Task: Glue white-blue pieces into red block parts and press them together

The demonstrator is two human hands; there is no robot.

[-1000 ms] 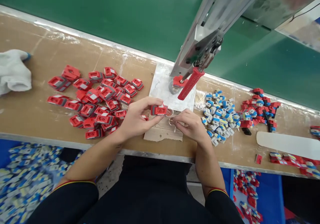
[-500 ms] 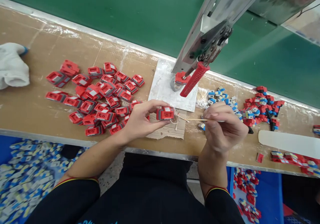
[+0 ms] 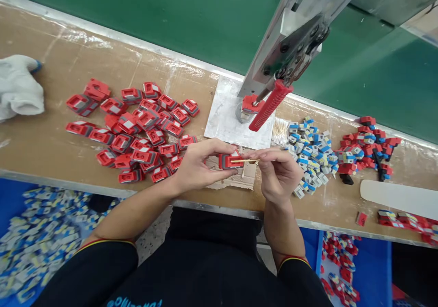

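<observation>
Between the thumb and fingers of my left hand (image 3: 195,166) is a red and grey plastic toy part (image 3: 224,162), its recessed side facing up. My right hand (image 3: 279,174) pinches a thin wooden-stick cotton swab (image 3: 249,161), whose far end lies over the recess of the part. Whether the tip touches inside I cannot tell. Beneath my hands is a torn piece of cardboard (image 3: 248,179), with a small clear round dish (image 3: 237,146) partly hidden behind the part. To the left lies a pile of similar red and grey parts (image 3: 140,138).
A lever press with a red handle (image 3: 270,106) stands on a white plate (image 3: 219,115). Right of it are cotton swabs (image 3: 280,131), white-blue pieces (image 3: 313,156) and red-blue pieces (image 3: 366,143). A white glove (image 3: 20,88) lies far left. Blue bins (image 3: 372,266) sit below the table edge.
My right hand has moved left, bringing the cotton swab from over the dish to the red part. My left hand still holds the part. The view has shifted slightly.
</observation>
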